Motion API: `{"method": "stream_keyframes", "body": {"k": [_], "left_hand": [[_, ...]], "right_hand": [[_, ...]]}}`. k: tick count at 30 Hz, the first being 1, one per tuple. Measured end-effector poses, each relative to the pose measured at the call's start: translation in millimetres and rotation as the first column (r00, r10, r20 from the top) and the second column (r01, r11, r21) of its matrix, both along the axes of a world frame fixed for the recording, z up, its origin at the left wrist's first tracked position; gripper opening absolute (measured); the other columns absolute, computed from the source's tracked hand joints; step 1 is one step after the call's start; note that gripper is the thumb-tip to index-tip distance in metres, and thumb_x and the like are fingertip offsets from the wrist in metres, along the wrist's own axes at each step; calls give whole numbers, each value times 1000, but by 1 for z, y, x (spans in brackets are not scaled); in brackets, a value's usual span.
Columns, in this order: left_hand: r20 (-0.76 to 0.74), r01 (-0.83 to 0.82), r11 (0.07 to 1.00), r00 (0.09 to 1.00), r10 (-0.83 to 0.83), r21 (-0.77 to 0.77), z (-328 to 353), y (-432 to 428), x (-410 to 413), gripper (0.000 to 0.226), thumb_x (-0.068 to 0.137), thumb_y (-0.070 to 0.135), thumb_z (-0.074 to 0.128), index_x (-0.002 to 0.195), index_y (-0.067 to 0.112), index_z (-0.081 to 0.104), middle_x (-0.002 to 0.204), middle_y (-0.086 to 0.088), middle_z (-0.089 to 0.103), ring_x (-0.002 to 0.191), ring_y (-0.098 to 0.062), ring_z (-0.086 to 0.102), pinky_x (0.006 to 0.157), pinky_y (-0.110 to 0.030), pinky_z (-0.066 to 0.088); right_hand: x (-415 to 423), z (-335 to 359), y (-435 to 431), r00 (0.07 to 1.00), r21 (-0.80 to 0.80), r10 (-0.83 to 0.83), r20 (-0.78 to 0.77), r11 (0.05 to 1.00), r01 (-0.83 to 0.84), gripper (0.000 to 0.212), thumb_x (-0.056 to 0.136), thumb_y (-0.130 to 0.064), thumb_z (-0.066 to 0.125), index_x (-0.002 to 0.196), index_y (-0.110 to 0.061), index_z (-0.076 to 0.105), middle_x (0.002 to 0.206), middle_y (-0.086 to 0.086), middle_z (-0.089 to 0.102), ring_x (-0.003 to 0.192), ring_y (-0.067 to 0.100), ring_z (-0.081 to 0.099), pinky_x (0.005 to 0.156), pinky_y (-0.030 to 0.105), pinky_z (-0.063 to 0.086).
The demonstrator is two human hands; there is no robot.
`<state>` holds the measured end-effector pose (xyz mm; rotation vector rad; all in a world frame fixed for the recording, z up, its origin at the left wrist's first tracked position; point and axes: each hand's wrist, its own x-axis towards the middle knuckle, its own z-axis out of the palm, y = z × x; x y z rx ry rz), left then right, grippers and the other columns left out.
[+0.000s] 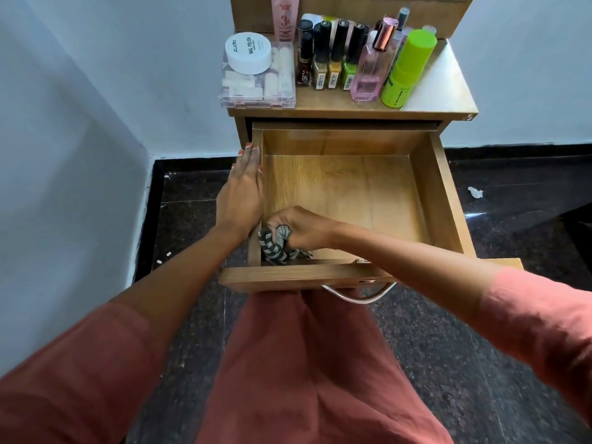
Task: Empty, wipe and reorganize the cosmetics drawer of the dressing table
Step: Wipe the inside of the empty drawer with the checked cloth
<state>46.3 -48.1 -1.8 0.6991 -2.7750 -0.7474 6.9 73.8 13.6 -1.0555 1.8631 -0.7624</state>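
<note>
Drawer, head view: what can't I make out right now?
Head view:
- Drawer floor, front-left corner: hidden under the right hand and the striped cloth it grips.
- Pink tube: top cut off by the frame's upper edge.
- Nail polish bottles: label print too small to read.

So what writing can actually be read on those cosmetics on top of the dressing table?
"zudio" and "NAIL POLISH": on the lid of the white tub; the smaller line under them is blurred.
"3": on the pink tube; the rest is unreadable.
The nail polish bottles and the green bottle carry labels too small to read.
</note>
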Motion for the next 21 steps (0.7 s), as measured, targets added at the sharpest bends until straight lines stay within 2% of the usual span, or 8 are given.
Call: {"method": "stream_keyframes", "body": {"k": [2, 4, 6, 9, 12, 16, 18, 21], "left_hand": [[1, 1, 1000, 1000, -1, -10, 1, 0, 0, 44, 101, 21, 24, 145, 15, 24, 155, -2, 19, 143, -18, 20, 108, -38, 35], [3, 0, 1000, 1000, 0, -9, 1, -1, 0, 44, 101, 21, 24, 145, 15, 24, 155, -2, 19, 143, -18, 19, 107, -39, 36], [12, -1, 1000, 1000, 1, -11, 0, 0, 0, 44, 101, 22, 23, 145, 15, 23, 155, -1, 19, 143, -18, 19, 107, -39, 36], [23, -4, 1000, 1000, 5, -21, 2, 0, 0, 44, 101, 21, 23, 145, 15, 24, 155, -1, 19, 143, -17, 18, 106, -38, 37], [48, -7, 1000, 999, 9, -30, 3, 0, -2, 44, 101, 20, 24, 145, 14, 23, 155, -2, 18, 143, -16, 17, 107, -38, 37], [99, -1, 999, 995, 6, -51, 7, 1, -4, 45, 101, 19, 22, 145, 12, 21, 155, -4, 16, 144, -18, 15, 109, -40, 33], [98, -1, 998, 995, 7, -63, 9, 3, -3, 45, 101, 17, 22, 145, 11, 20, 155, -5, 15, 144, -18, 14, 110, -39, 31], [74, 7, 999, 997, -3, -53, 9, 5, -1, 45, 101, 17, 22, 145, 9, 20, 155, -7, 16, 144, -19, 14, 112, -39, 29]], "right_hand": [[-1, -1, -2, 999, 23, -30, 35, 999, 29, 35, 66, 26, 37, 68, -6, 52, 72, 8, 52, 68, 12, 51, 51, 12, 36], [-2, -1, 0, 993, 59, -76, 93, 996, 71, 38, 69, 26, 38, 67, -11, 49, 68, 0, 48, 53, -3, 48, 41, 7, 32], [-3, -3, 4, 985, 85, -97, 140, 993, 85, 39, 72, 23, 44, 68, -16, 48, 68, -2, 45, 50, 3, 42, 37, 7, 27], [-5, -6, 8, 977, 66, -110, 180, 993, 100, 42, 72, 20, 50, 68, -22, 50, 71, -5, 48, 61, 19, 42, 47, 19, 33], [-8, 1, 11, 969, 33, -99, 226, 995, 94, 41, 72, 22, 48, 74, -19, 52, 73, -4, 53, 63, 13, 49, 53, 18, 42], [-19, 20, 20, 982, 15, -45, 186, 999, 43, 37, 75, 17, 47, 93, -14, 54, 91, 4, 62, 80, 12, 60, 70, 23, 52], [-26, 28, 23, 994, 50, -1, 113, 999, -5, 37, 72, 10, 49, 96, -17, 57, 100, 11, 64, 87, 19, 62, 68, 25, 53], [-28, 24, 23, 992, 171, 121, -21, 979, -115, 19, 72, -8, 55, 89, -12, 63, 95, 17, 70, 73, 22, 64, 56, 26, 49]]}}
